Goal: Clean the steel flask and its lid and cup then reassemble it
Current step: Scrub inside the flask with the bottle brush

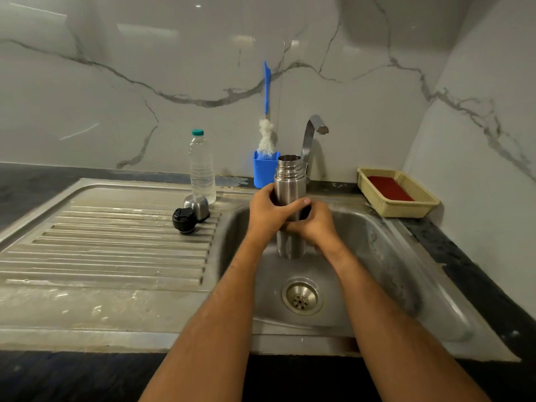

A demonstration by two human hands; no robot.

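The steel flask (289, 181) stands upright over the sink basin (377, 250), its threaded mouth open and uncovered. My left hand (268, 214) grips its middle from the left, thumb across the front. My right hand (316, 226) wraps round it from the right, just below the left. On the draining board (116, 250) to the left lie the black lid (183, 220) and, behind it, the steel cup (197, 206) turned mouth down.
A plastic water bottle (202, 166) stands behind the cup. A blue holder (264, 169) with a bottle brush (266, 134) sits against the wall beside the tap (311, 140). A cream basket (397, 192) with a red pad is at the right. The drain (301, 295) lies below the flask.
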